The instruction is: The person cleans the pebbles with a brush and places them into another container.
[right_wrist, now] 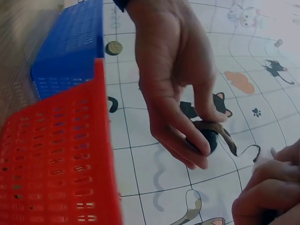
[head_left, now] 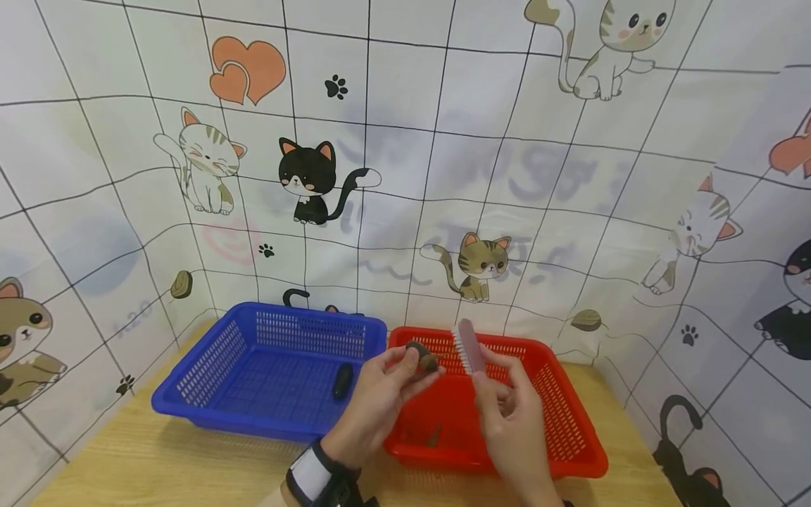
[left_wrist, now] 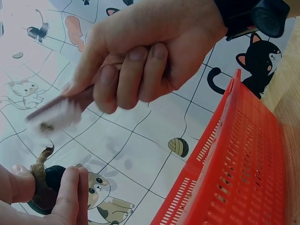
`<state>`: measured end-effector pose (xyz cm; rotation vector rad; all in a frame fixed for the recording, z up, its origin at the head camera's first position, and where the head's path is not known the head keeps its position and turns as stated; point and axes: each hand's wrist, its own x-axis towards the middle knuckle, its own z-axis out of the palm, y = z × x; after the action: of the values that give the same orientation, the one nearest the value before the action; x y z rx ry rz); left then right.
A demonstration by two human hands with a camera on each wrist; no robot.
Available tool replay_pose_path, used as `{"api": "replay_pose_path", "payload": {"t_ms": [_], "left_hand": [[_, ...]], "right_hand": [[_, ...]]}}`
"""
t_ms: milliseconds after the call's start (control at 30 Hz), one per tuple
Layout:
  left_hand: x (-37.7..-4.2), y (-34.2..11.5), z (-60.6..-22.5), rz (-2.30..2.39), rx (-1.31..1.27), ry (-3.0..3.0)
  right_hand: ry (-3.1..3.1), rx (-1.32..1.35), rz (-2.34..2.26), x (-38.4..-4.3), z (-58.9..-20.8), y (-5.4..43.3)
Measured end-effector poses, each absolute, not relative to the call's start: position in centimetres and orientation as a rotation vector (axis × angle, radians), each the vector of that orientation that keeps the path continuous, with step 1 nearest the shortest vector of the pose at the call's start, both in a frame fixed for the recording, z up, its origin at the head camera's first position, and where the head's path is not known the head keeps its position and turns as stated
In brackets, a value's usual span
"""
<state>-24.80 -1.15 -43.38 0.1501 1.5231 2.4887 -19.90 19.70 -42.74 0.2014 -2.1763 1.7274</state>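
Observation:
In the head view my left hand (head_left: pixel 380 387) pinches a small dark, rounded thing (head_left: pixel 422 355) with a brown, curled strip on it. The right wrist view shows this strip (right_wrist: pixel 227 138) and a thin thread trailing from it; the thing's exact kind cannot be told. My right hand (head_left: pixel 514 422) grips a small mauve brush (head_left: pixel 470 346) with white bristles facing left. In the left wrist view, the blurred brush (left_wrist: pixel 58 112) is just above the dark thing (left_wrist: pixel 49 185), apart from it. Both hands are over the red basket (head_left: pixel 573 415).
To the left stands a blue basket (head_left: pixel 266 377) with a dark oblong thing (head_left: pixel 343 381) inside. A small brownish thing (head_left: pixel 434 435) lies in the red basket. Both baskets stand on a wooden table (head_left: pixel 127 472), and a cat-patterned sheet (head_left: pixel 405 183) hangs behind.

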Motion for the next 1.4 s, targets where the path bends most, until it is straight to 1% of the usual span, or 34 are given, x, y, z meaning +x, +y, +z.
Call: {"api": "replay_pose_path", "payload": {"t_ms": [100,167,433,733,1000,1167,1300,1400], "left_hand": [[-24.7,-1.0,-43.5,2.479,0.199,1.544],[-24.6,-0.8,-43.6,2.477,0.238,1.552],[-24.1,-0.6,-43.7,2.465,0.284,1.550],[-24.1,-0.4,-43.9,2.493,0.197,1.626],[-24.1,0.1,-44.4,2.437,0.339,1.589],[-24.3,-0.2,-44.1,2.485,0.315,1.559],[-24.2,-0.2,-44.0,2.505,0.285,1.578],[-24.1,-0.2,-44.0,2.454,0.328,1.603]], "right_hand": [[-2.227,0.307,1.710,-19.9,-43.2,18.9],[-2.261,0.331,1.694,-19.9,-43.7,18.4],[-2.352,0.221,1.636,-19.9,-43.8,18.1],[-2.322,0.324,1.684,-19.4,-43.3,17.9],[-2.302,0.225,1.667,-19.4,-43.2,18.2],[-2.338,0.176,1.688,-19.5,-43.0,18.4],[-2.327,0.218,1.738,-19.2,-42.9,18.3],[-2.299,0.242,1.744,-19.1,-42.9,18.2]]}}
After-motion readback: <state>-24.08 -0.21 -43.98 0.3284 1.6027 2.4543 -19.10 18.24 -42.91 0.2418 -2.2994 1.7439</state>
